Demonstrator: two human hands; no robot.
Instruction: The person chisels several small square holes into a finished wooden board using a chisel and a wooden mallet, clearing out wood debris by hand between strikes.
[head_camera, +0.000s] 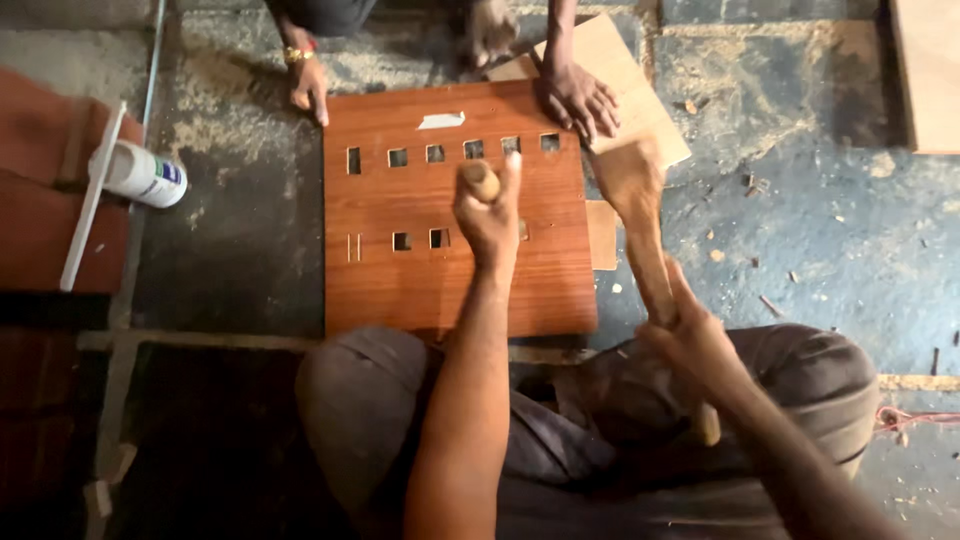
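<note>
A reddish-brown wooden board (420, 280) with two rows of small square cut-outs lies flat on the floor in front of my knees. My left hand (488, 215) is closed around a chisel with a round wooden handle (480, 180), held upright on the board near the lower row of holes. My right hand (690, 335) grips the handle of a wooden mallet (632, 195), whose head hovers just off the board's right edge. Another person's two hands (578, 98) press on the board's far edge.
A white bottle (145, 175) and a white strip (92, 200) lie at the left on red-brown boards. Plywood offcuts (640, 110) sit under the board's far right corner. Sawdust and wood chips (770, 300) litter the grey floor. Another panel (930, 70) lies at top right.
</note>
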